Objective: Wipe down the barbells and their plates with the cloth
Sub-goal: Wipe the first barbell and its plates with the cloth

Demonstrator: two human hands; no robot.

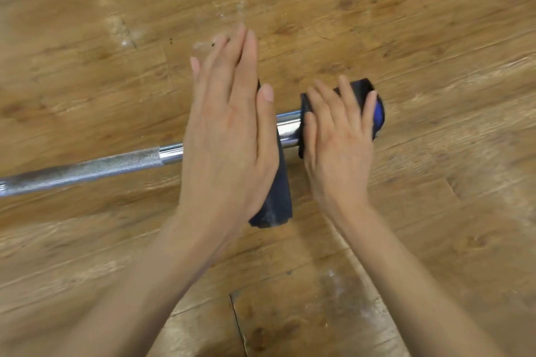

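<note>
Left hand (226, 136) is lying flat with straight fingers held together, pressing on a black round weight plate (274, 197) seen edge-on, whose dark rim is showing below and beside the thumb. Right hand (338, 139) is resting with fingers spread and slightly bent over a dark blue-and-black cloth (374, 113), which is wrapped over the end of a chrome steel barbell (87, 168); whether the fingers are gripping the cloth or only pressing on it cannot be told. Between the two hands, a short polished section of the barbell sleeve (288, 127) is showing. Leftward, the bar is extending along the brown wood-plank floor (435, 23), with a knurled section near the plate. Pale scuff marks are showing on the floor.
</note>
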